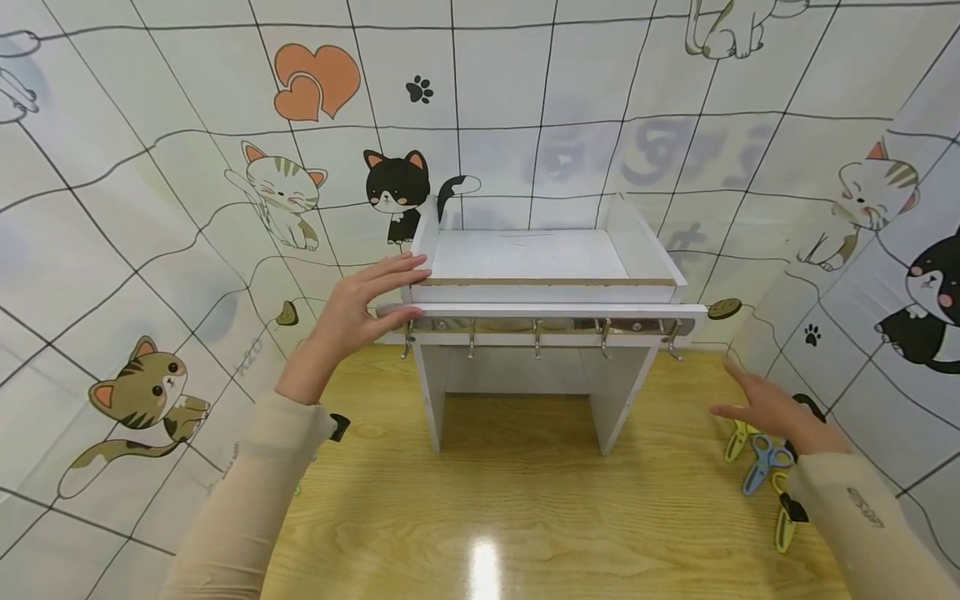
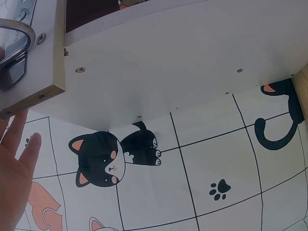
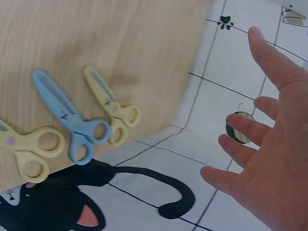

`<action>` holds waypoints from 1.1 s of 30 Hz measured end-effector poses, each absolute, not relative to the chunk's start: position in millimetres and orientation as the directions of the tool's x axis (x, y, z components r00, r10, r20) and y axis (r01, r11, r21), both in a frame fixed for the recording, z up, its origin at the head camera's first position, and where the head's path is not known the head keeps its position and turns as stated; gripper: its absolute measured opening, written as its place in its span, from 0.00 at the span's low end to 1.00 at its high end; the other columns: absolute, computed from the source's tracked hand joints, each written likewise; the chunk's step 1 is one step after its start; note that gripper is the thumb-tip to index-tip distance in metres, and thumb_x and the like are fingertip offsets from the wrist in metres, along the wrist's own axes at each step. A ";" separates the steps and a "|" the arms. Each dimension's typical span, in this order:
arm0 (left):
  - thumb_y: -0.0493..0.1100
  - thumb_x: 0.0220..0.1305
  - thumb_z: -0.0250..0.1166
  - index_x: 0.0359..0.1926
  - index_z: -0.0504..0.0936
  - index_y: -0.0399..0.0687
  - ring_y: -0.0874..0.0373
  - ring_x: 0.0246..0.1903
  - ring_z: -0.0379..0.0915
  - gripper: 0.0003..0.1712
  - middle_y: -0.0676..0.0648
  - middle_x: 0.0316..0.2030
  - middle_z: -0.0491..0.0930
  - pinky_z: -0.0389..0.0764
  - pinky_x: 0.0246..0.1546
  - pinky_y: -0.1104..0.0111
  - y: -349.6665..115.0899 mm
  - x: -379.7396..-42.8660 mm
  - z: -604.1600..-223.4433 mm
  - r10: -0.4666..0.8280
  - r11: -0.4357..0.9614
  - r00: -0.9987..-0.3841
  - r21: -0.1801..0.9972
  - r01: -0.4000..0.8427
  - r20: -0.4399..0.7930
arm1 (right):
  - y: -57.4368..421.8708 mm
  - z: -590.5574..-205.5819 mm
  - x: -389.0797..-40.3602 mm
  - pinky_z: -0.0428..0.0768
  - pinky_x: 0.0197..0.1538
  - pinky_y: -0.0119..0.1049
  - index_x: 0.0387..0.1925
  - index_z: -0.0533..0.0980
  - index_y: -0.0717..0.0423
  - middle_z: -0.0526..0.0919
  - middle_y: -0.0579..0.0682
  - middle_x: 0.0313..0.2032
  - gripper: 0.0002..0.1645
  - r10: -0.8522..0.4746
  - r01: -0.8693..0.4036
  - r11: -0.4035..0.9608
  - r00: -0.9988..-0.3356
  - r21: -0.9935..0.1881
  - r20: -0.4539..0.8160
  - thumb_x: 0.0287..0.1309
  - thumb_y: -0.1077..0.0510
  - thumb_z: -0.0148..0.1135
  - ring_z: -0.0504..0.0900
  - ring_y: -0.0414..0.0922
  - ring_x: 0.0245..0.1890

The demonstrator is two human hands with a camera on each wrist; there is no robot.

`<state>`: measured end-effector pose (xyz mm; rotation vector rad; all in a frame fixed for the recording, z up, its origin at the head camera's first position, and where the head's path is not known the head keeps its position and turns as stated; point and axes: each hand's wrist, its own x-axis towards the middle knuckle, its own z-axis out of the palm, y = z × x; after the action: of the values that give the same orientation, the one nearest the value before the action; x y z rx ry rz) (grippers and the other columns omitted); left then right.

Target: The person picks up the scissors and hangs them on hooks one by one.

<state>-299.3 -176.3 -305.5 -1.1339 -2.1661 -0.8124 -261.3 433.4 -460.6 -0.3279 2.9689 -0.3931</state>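
A white shelf unit (image 1: 517, 363) with a raised tray-like top (image 1: 525, 254) stands on the wooden table. Across its front runs a white rail (image 1: 555, 312) carrying several metal hooks (image 1: 537, 337). My left hand (image 1: 345, 312) is at the unit's left front corner, its extended fingers at the top's side and its thumb by the rail's end. In the left wrist view, part of this hand (image 2: 17, 168) shows beside the rail's end. Out to the right, my right hand (image 1: 776, 414) is spread and holds nothing. Its fingers (image 3: 272, 55) are apart in the right wrist view.
Below my right hand, yellow scissors (image 3: 113, 106) and blue scissors (image 3: 72, 118) lie near the right edge of the wooden table (image 1: 517, 500), with another yellow pair (image 3: 33, 149) beside them. A wall sheet printed with cats (image 1: 397, 187) surrounds the table's back and sides.
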 end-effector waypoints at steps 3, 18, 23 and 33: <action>0.41 0.50 0.73 0.56 0.79 0.51 0.52 0.64 0.64 0.29 0.48 0.60 0.74 0.66 0.65 0.60 -175.6 -300.5 -305.5 0.513 0.448 -0.485 0.262 0.855 0.708 | 436.4 -465.7 -256.5 0.62 0.54 0.70 0.68 0.44 0.77 0.55 0.83 0.60 0.61 -0.215 -0.180 0.947 -0.970 -0.266 -0.109 0.57 0.35 0.58 0.58 0.78 0.57; 0.40 0.49 0.74 0.56 0.79 0.50 0.54 0.64 0.64 0.30 0.49 0.60 0.74 0.64 0.66 0.63 -175.2 -300.1 -307.2 0.503 0.441 -0.480 0.264 0.858 0.719 | 452.1 -481.8 -232.4 0.55 0.53 0.76 0.67 0.46 0.77 0.53 0.82 0.61 0.65 -0.081 -0.025 0.962 -0.977 -0.272 -0.198 0.54 0.26 0.53 0.54 0.79 0.57; 0.39 0.49 0.74 0.56 0.80 0.49 0.52 0.64 0.64 0.29 0.48 0.60 0.74 0.65 0.66 0.62 -174.5 -300.1 -307.9 0.498 0.428 -0.485 0.282 0.858 0.719 | 458.6 -484.0 -222.4 0.64 0.50 0.71 0.64 0.52 0.80 0.59 0.82 0.57 0.63 -0.037 0.016 0.969 -0.977 -0.245 -0.212 0.55 0.26 0.51 0.62 0.78 0.53; 0.38 0.49 0.74 0.56 0.79 0.50 0.51 0.64 0.64 0.30 0.49 0.60 0.74 0.64 0.66 0.62 -174.7 -300.5 -308.2 0.501 0.429 -0.473 0.266 0.863 0.725 | 475.2 -493.9 -205.7 0.74 0.40 0.59 0.56 0.62 0.83 0.70 0.80 0.48 0.56 -0.001 0.059 0.966 -0.973 -0.252 -0.232 0.57 0.30 0.53 0.72 0.73 0.45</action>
<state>-300.5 -174.7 -308.2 -1.1467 -2.1323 -0.8552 -205.7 475.2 -493.9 0.0437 2.8846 -0.3796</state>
